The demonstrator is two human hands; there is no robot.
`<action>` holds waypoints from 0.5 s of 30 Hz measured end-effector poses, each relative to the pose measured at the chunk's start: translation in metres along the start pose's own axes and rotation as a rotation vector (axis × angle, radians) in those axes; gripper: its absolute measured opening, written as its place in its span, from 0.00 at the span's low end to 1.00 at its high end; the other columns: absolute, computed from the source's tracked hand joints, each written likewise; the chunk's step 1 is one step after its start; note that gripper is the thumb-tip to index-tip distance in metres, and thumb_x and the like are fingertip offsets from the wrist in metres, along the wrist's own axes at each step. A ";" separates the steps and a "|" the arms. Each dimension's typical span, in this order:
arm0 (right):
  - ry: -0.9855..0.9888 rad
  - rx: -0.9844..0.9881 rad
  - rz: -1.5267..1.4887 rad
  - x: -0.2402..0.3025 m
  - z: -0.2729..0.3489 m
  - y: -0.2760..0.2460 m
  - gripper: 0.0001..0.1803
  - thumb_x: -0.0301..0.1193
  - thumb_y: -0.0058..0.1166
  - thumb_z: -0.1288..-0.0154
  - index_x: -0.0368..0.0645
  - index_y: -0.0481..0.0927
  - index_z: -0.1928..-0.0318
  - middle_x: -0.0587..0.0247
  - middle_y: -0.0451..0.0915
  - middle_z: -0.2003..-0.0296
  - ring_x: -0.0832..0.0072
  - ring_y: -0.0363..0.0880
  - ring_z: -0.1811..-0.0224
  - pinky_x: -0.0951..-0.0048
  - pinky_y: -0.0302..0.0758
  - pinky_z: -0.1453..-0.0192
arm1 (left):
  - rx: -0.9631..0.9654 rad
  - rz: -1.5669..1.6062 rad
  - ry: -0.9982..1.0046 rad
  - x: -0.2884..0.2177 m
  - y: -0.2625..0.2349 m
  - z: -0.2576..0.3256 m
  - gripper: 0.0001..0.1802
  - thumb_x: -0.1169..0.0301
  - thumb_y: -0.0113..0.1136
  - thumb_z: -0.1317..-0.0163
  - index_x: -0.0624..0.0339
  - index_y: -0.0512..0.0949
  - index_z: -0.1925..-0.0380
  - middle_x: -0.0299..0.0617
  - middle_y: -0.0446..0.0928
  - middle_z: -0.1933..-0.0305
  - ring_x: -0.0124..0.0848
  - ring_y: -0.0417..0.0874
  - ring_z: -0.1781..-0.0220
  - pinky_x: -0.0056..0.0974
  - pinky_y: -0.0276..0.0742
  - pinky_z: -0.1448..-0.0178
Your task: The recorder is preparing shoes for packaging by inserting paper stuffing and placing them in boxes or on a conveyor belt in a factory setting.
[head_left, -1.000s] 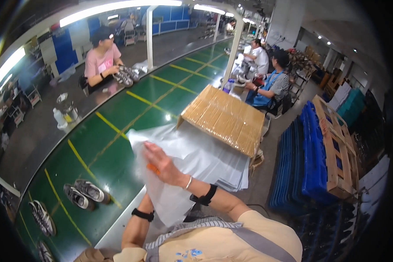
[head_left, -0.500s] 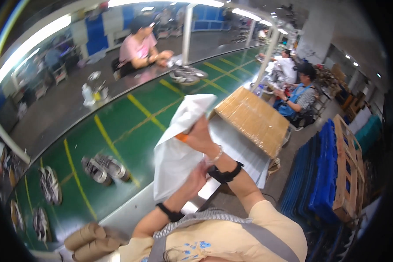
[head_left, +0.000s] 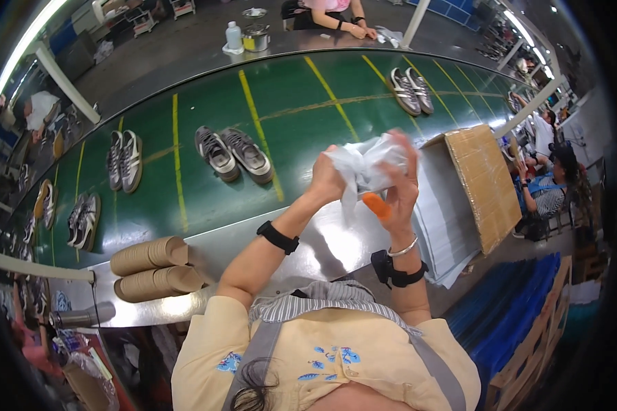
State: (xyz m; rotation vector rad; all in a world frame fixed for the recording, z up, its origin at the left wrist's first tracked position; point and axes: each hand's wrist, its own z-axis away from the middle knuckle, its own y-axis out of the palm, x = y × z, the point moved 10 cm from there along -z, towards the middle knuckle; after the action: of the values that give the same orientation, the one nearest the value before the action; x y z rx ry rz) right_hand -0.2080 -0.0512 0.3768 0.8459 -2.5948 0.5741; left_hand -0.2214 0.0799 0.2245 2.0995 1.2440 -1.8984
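At left on the worktop (head_left: 308, 253) lie two stacks of brown moulded shells (head_left: 147, 256). Beyond, the green belt (head_left: 211, 106) carries four clear pairs of shoes (head_left: 216, 152); others far left are too small to count. Next, left hand (head_left: 327, 177) and right hand (head_left: 406, 175) clasp one white sheet (head_left: 365, 164), spread half a second ago, now bunched: crumpling seems well along. Rightmost, one carton (head_left: 492, 188).

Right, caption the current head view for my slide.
Crumpled white sheet bunched between the left hand and the right hand, at a green belt carrying pairs of sneakers.
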 end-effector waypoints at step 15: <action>0.450 0.407 -0.196 -0.050 0.031 0.162 0.19 0.31 0.61 0.41 0.38 0.70 0.54 0.57 0.74 0.70 0.64 0.75 0.70 0.68 0.73 0.65 | 0.077 1.236 -0.389 0.024 -0.053 0.122 0.33 0.74 0.54 0.36 0.54 0.54 0.33 0.39 0.64 0.37 0.28 0.66 0.36 0.38 0.66 0.35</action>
State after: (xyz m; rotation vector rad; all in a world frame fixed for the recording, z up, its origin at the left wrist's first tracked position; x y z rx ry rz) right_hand -0.2767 0.0779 0.2846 0.9468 -1.9933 1.1113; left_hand -0.3530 0.0641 0.1984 1.6577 -0.2422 -1.5329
